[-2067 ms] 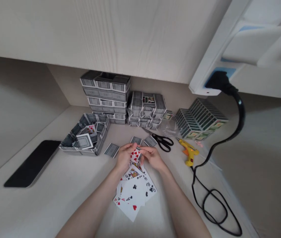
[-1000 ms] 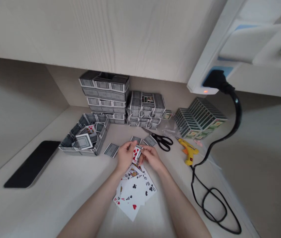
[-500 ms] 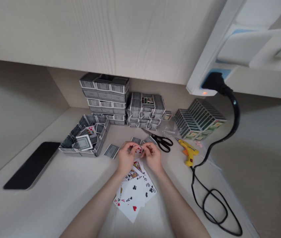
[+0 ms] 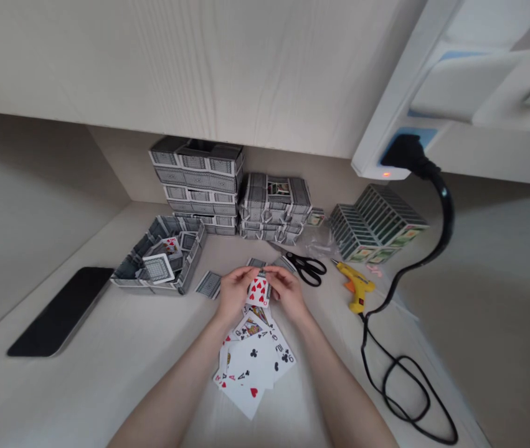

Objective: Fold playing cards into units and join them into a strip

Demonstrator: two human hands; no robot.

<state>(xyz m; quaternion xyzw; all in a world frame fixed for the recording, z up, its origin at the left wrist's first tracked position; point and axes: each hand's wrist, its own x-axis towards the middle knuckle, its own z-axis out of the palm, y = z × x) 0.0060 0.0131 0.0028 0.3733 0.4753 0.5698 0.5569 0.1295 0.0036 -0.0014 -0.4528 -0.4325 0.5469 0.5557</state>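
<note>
Between my two hands is a playing card (image 4: pixel 258 292) with red hearts, its face toward me and its upper edge pinched. My left hand (image 4: pixel 235 291) closes on the card's left side, fingertips at the top. On the other side my right hand (image 4: pixel 288 290) grips the top right corner with thumb and fingers. Below the hands, face-up playing cards (image 4: pixel 254 361) lie in an overlapping spread on the table. One face-down card (image 4: pixel 208 285) rests left of my left hand, and more grey-backed cards lie partly hidden behind my fingers.
A tray built of cards (image 4: pixel 185 283) holds loose cards at left, near a black phone (image 4: pixel 59 311). Stacked card-built boxes (image 4: pixel 199 180) stand behind. To the right are scissors (image 4: pixel 311 270), a yellow glue gun (image 4: pixel 358 286), card packs (image 4: pixel 372 224) and a looped black cable (image 4: pixel 386 392).
The hearts card, mostly hidden between my fingers before, now shows its face below them. Both hands have shifted slightly, with fingertips now along the card's top edge.
</note>
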